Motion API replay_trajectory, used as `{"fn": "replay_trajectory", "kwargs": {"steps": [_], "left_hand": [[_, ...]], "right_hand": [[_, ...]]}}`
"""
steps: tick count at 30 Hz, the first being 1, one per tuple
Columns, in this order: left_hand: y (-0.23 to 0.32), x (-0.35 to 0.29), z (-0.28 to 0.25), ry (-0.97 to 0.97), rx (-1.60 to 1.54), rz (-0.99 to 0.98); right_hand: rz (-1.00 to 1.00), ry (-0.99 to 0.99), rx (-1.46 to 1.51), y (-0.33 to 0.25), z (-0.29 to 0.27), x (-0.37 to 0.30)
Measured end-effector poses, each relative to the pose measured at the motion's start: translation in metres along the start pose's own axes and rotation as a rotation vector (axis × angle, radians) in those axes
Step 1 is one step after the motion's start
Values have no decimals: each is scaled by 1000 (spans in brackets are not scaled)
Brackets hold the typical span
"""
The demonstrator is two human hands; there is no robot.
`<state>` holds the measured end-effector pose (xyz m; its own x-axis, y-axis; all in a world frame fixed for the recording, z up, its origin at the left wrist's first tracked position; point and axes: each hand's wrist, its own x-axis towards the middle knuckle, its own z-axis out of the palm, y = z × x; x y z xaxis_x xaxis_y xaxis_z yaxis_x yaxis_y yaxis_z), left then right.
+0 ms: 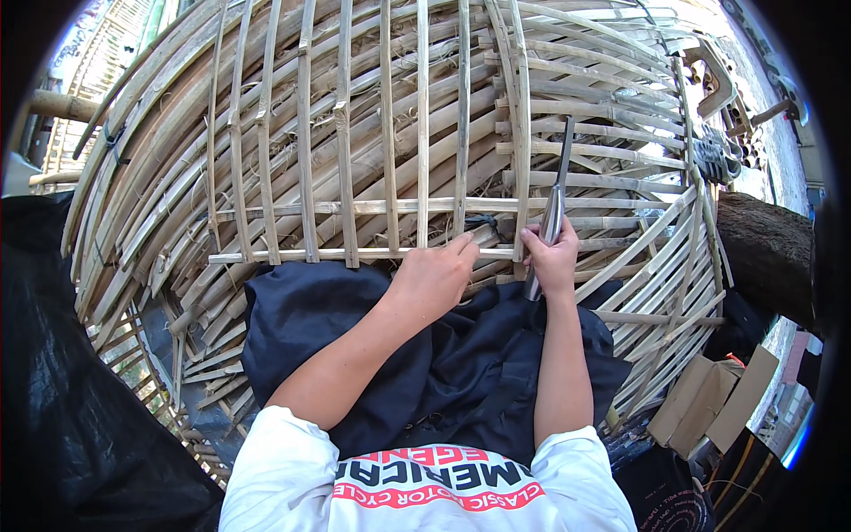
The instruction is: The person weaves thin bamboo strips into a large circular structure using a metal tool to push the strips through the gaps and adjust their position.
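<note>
Upright in my right hand (553, 257) is a chisel (555, 213), with a thick silver handle and a narrow grey blade tip pointing away from me. The fingers are wrapped round its handle, and the thumb lies by the right end of a lattice of pale bamboo slats (344, 151). My left hand (436, 270) is closed on the near crosswise bamboo strip (306, 255); its fingertips are partly hidden. Just beyond them sits a short bamboo piece (486, 235) with a dark tie. Black cloth (341, 310) covers my lap under the lattice's near edge.
Piled split bamboo strips (168, 177) lie beneath and beyond the lattice. More slatted bamboo (656, 275) stands at the right, before a dark log (767, 253). An opened cardboard box (696, 403) is at lower right. Black sheeting (80, 381) hangs at the left.
</note>
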<state>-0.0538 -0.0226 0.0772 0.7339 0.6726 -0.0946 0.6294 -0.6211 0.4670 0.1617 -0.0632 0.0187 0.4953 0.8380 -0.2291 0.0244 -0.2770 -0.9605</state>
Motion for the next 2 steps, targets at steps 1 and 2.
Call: {"fn": "replay_trajectory", "kwargs": {"steps": [1, 2], "left_hand": [[0, -1, 1, 18, 13, 1], [3, 1, 3, 15, 7, 6]], "right_hand": [[10, -1, 1, 0, 0, 0], [13, -3, 11, 0, 0, 0]]}}
